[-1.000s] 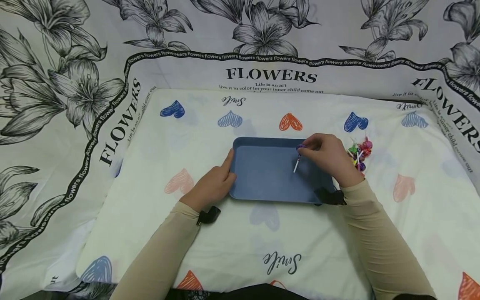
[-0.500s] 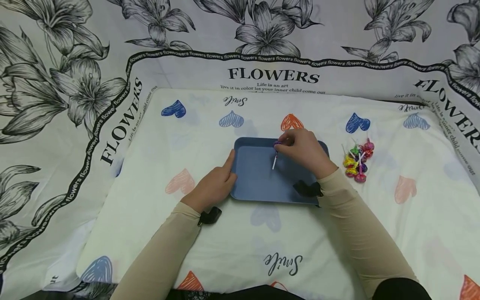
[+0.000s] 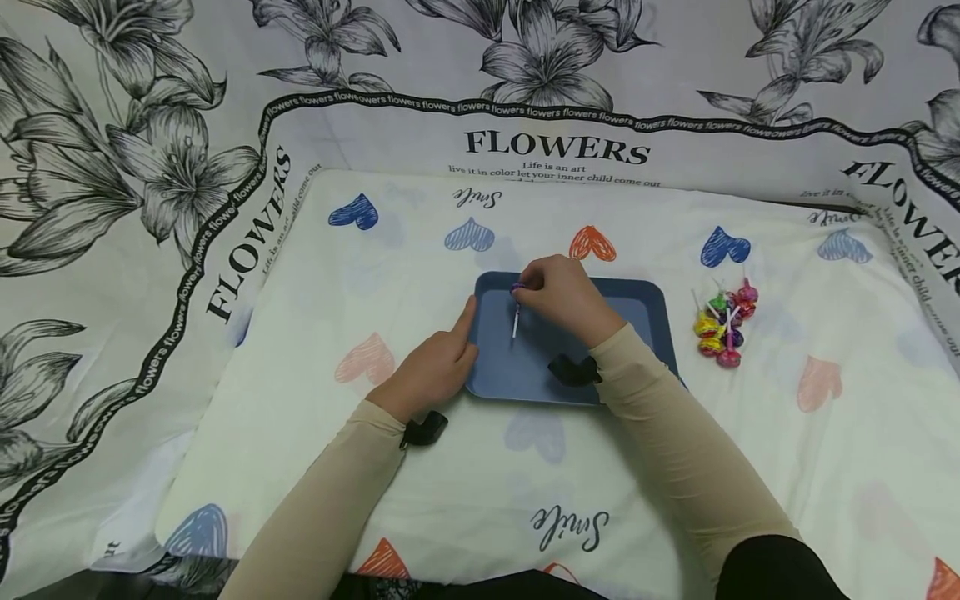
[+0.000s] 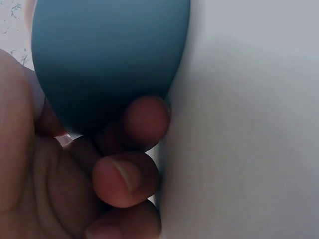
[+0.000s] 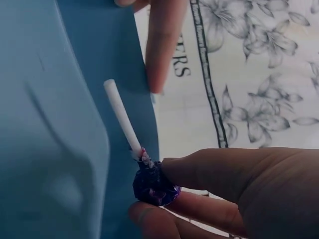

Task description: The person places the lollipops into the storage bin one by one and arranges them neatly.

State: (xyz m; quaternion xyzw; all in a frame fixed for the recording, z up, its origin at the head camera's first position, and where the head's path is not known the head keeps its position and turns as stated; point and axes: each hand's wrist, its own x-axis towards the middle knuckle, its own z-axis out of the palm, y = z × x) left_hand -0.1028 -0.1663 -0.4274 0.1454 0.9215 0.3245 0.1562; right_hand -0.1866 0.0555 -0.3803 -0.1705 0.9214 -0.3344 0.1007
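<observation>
A blue rectangular tray [image 3: 642, 302] lies on the white heart-printed cloth. My left hand [image 3: 431, 367] holds its left edge: the index finger stretches along the rim, the thumb tip reaches over it, and the other fingers [image 4: 127, 179] curl against the outer wall in the left wrist view. Above the tray's left part, my right hand [image 3: 562, 296] pinches a purple-wrapped lollipop [image 5: 154, 185] by its candy head, between thumb and fingertips. Its white stick [image 3: 515, 323] points toward the body. To the right of the tray lies a small pile of wrapped lollipops [image 3: 726, 325], yellow, red, green and purple.
Beneath the heart-printed cloth [image 3: 420, 500] spreads a larger white cloth with black flower drawings [image 3: 540, 58]. A black wrist camera [image 3: 573, 370] on the right arm hangs over the tray. The lollipop pile stands a short way off the tray's right edge.
My right hand has carried the lollipop leftward across the tray, from its right part to its left part. The whole lollipop pile has come into sight. My left hand stays on the tray's edge.
</observation>
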